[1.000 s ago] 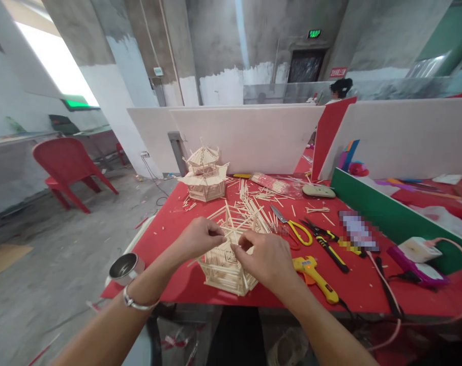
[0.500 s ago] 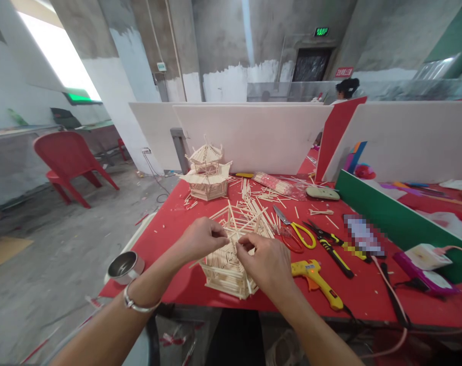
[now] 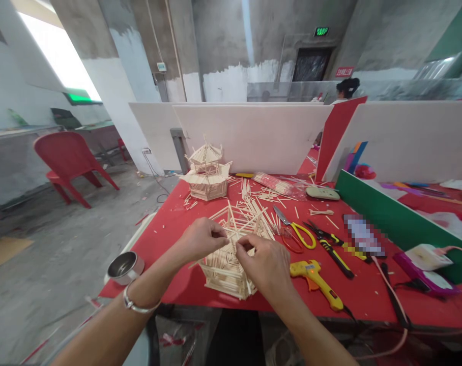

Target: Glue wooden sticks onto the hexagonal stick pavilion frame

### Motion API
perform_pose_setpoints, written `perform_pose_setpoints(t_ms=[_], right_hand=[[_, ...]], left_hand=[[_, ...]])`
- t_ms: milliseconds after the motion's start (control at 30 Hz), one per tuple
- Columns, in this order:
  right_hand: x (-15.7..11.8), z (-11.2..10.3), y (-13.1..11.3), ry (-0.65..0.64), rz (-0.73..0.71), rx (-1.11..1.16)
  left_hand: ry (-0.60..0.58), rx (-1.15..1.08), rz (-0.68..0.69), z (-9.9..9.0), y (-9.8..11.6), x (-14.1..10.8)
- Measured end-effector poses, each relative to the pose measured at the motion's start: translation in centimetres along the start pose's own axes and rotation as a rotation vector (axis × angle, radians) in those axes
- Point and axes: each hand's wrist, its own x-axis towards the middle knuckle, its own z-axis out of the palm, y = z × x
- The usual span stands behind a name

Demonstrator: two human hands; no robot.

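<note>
A frame of pale wooden sticks (image 3: 227,282), built up with several sides, stands on the red table in front of me. Over its top my left hand (image 3: 204,238) pinches thumb and forefinger together. Close beside it, my right hand (image 3: 263,256) makes a similar pinch from the right. Both sets of fingertips meet near the sticks at the top centre. What lies between them is too small to make out, though a thin stick may be there. Behind stands a pagoda model (image 3: 207,175) of the same sticks.
Right of the frame lie a yellow glue gun (image 3: 317,282), yellow-handled scissors (image 3: 297,229) and pliers (image 3: 332,249). Loose sticks (image 3: 267,195) are scattered behind it. A metal cup (image 3: 125,268) sits at the left edge. A green board (image 3: 391,223) borders the right side.
Almost nothing differs. Both hands keep their pinch over the stick frame, with only a very slight shift of the right hand.
</note>
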Motion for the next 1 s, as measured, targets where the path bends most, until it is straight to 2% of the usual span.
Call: perform_pose_setpoints(t_ms=[700,1000], right_hand=[[-0.10,0.33,0.13,0.018,-0.002,0.002],[-0.26,0.49,0.26,0.039,-0.022,-0.018]], left_hand=[[-0.006,0.018,-0.014,0.14,-0.40,0.15],[0.000,0.027,-0.047,0.03,0.21,-0.09]])
